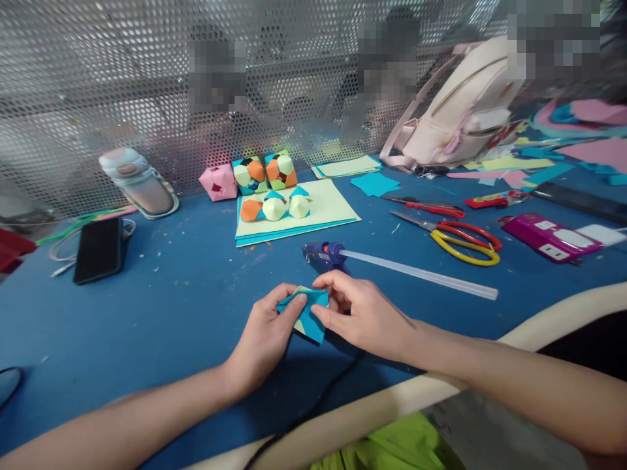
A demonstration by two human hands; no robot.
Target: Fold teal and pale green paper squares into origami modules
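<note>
Between both hands, above the blue table, is a small folded paper piece (313, 325), blue with pale yellow-green parts. My left hand (275, 321) pinches its left side, the thumb lying on top. At its right edge my right hand (350, 308) has thumb and forefinger on the paper, with the other fingers curled behind. Just beyond the hands lies a blue glue gun (326, 251) with a long clear glue stick (421, 274) sticking out to the right. Farther back, folded paper pieces (274, 207) in orange, blue and pale green rest on stacked paper sheets (323, 202).
Folded paper balls (220, 181) stand by the perforated metal screen (147, 78). A bottle (140, 183) and phone (99, 249) are at left. Scissors (465, 241), a cutter knife (426, 207), a purple power strip (551, 236) and a backpack (460, 111) occupy the right.
</note>
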